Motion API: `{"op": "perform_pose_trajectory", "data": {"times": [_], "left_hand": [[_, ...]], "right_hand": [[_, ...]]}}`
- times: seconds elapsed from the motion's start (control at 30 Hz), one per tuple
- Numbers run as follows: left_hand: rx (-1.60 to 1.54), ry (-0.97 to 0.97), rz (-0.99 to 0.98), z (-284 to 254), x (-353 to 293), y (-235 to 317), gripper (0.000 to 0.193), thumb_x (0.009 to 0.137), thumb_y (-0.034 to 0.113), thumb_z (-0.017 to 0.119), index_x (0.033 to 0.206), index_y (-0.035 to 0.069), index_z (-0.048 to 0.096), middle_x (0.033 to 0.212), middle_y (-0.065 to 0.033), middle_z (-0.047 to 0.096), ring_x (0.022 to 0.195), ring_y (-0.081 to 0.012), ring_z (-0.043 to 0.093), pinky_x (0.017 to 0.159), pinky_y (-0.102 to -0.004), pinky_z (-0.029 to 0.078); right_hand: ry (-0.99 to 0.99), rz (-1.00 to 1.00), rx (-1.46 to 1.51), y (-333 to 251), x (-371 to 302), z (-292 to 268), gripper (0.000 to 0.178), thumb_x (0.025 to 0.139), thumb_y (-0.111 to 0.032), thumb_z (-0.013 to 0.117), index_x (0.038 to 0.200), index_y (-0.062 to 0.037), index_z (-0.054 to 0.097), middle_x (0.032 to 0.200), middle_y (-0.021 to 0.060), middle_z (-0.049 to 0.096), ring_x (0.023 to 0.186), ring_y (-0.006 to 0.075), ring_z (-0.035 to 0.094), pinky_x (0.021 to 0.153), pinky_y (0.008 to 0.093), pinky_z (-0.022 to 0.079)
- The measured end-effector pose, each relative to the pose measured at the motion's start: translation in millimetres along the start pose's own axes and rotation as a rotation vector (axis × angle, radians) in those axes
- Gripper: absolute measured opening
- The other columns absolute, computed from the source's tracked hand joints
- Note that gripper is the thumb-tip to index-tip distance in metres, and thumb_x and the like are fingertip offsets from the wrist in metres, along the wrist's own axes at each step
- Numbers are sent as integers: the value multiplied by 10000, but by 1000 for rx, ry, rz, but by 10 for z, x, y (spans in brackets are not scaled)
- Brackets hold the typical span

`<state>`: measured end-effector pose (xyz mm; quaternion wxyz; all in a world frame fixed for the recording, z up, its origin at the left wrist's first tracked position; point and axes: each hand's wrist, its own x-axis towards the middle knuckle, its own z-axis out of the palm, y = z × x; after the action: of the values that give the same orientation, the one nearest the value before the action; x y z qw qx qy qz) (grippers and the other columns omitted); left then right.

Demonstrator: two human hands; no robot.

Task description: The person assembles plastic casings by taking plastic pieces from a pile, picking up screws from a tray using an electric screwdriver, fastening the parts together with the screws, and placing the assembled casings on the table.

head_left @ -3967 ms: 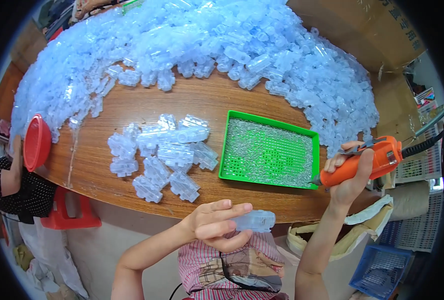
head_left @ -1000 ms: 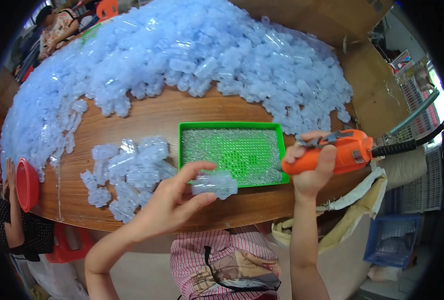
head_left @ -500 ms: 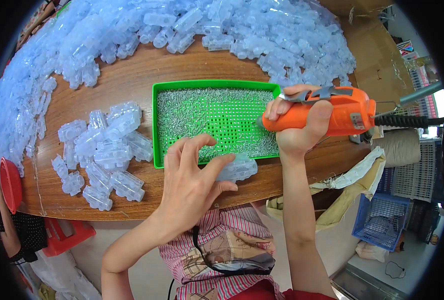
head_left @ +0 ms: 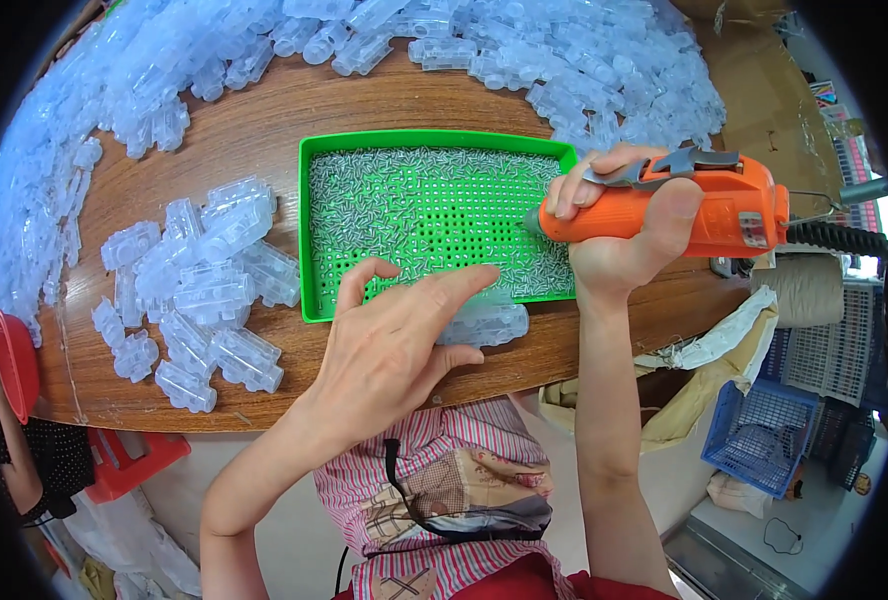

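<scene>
My right hand [head_left: 614, 215] is wrapped around an orange electric screwdriver [head_left: 704, 215], whose grey tip points left over a green tray [head_left: 306, 225]. Small silver screws [head_left: 364, 190] cover much of the tray's grid of holes. Just in front of the tray, a clear plastic part [head_left: 489, 325] with rounded tubular sides lies on the wooden table. My left hand [head_left: 394, 325] is at its left end, index finger above it and thumb below, the fingers apart. Whether the fingers touch the part is hard to see. Left of the tray sits a small heap of similar clear parts [head_left: 209, 280].
A large pile of clear parts [head_left: 604, 80] curves along the table's far and left sides. The screwdriver's black coiled cord [head_left: 834, 236] runs off right. A red bowl [head_left: 14, 365] is at the left edge, beside another person's arm [head_left: 9, 440]. A blue crate [head_left: 759, 430] stands lower right.
My left index finger has straightened and reached further right above the clear part. The whole view has shifted slightly. My right hand still grips the screwdriver over the tray.
</scene>
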<state>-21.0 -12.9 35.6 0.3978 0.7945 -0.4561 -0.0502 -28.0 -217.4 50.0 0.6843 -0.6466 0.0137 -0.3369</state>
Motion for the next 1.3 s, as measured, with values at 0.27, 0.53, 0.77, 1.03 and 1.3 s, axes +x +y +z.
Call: {"op": "perform_pose_trajectory", "data": {"times": [0.27,0.53,0.77,1.03,1.3], "left_hand": [[-14,17,10,59,-17,-68,635,719,333,741,1238,100,460,989,43,693,934,-146,600,898,-381,311],[-36,132,48,137,-27,-125,588,710,377,744,1113,75,442,974,16,703,917,-163,615,897,-399,319],[-40,152,42,135,-38,-133,590,708,389,743,1105,74,440,962,9,703,912,-158,625,906,-393,331],[-71,199,70,182,-80,-153,569,711,390,733,1086,68,452,976,11,697,866,-153,644,896,-395,351],[-98,193,75,191,-60,-170,530,717,384,729,1073,79,482,947,12,680,832,-148,639,871,-404,364]], "right_hand": [[8,-21,93,-74,-104,0,728,810,-688,467,958,23,528,661,71,507,561,184,503,527,340,422],[-340,-225,98,-928,-534,118,684,748,-669,576,1000,-35,523,708,40,485,534,151,487,482,308,424],[-397,-207,74,-848,-567,191,724,751,-702,558,998,-24,495,727,62,485,554,173,491,506,323,431],[-499,-262,-28,-748,-619,212,721,764,-709,533,986,-24,490,723,79,499,571,188,516,493,329,444],[-694,-248,16,-737,-530,123,304,746,-106,679,977,18,524,808,138,587,626,262,612,556,396,524]]}}
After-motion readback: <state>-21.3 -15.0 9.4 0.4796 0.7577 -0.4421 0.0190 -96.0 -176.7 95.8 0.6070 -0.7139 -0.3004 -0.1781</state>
